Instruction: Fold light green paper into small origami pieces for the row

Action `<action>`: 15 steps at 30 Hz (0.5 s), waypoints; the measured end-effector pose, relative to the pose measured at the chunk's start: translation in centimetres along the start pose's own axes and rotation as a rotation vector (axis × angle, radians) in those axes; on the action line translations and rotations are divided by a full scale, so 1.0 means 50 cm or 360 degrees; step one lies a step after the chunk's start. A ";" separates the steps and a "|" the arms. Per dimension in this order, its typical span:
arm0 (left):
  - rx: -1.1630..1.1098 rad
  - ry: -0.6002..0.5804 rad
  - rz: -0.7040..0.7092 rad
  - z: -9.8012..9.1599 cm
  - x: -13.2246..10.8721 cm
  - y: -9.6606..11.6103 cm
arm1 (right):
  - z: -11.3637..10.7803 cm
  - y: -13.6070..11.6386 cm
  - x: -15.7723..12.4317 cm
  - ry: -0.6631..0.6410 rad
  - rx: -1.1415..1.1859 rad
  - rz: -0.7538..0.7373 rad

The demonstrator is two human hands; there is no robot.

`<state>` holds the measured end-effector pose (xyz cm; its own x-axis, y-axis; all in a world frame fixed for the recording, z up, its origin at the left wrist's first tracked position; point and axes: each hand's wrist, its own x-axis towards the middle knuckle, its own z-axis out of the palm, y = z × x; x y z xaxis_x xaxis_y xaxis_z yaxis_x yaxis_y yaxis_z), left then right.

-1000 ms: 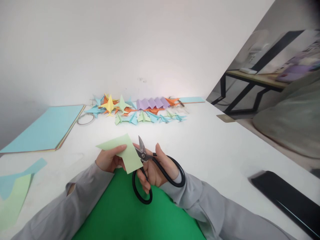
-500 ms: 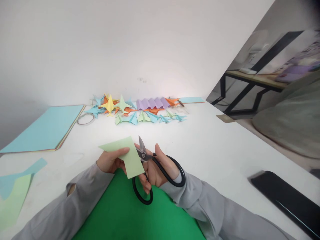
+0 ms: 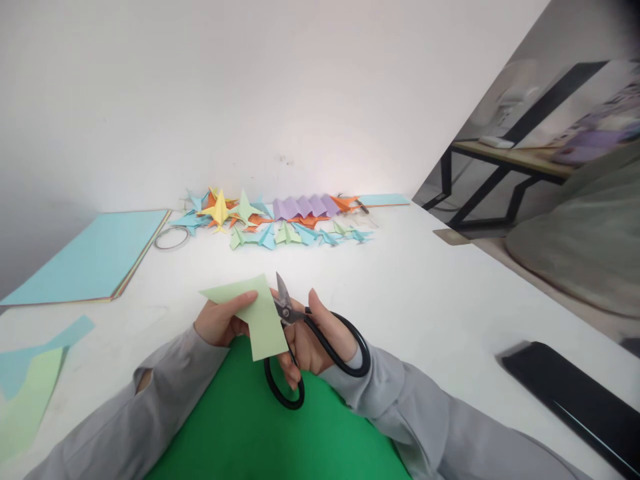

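Observation:
A light green piece of paper (image 3: 267, 327), pointed at its left end and with a square-ended strip hanging down, is pinched in my left hand (image 3: 220, 320). The thumb lies on top of the paper and the fingers are underneath. In my right hand (image 3: 320, 337) is a pair of black-handled scissors (image 3: 345, 367), with its blades parted and tips pointing up. The blades stand beside the paper's right edge; one blade is partly hidden behind it, so I cannot tell whether they touch. Part of my right fingers passes through the lower handle loop.
Folded paper shapes (image 3: 220, 210) and a pleated purple paper (image 3: 303, 208) line the wall. Left are a stack of coloured sheets (image 3: 95, 253), a wire ring (image 3: 171, 238) and loose paper pieces (image 3: 35, 380). A black object (image 3: 575, 400) lies right. Green fabric (image 3: 280, 440) is below my hands.
The green paper has turned slightly in my left hand, its lower end shifting a little left and down. The scissors have barely moved, and their blades stay parted.

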<state>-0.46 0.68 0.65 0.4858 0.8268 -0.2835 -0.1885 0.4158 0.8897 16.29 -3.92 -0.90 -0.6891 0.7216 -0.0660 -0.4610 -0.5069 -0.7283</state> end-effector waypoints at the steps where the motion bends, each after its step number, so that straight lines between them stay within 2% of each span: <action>1: 0.0001 0.0012 -0.0002 0.001 0.000 0.000 | -0.001 0.001 0.001 -0.0005 0.0011 -0.0016; 15: -0.0028 0.0106 0.0038 0.011 -0.002 -0.001 | -0.003 0.003 0.002 -0.0065 0.0154 -0.0108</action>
<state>-0.01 0.37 0.81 0.4231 0.8597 -0.2863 -0.2142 0.4019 0.8903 16.25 -3.83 -1.12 -0.6757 0.7371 0.0103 -0.5578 -0.5022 -0.6608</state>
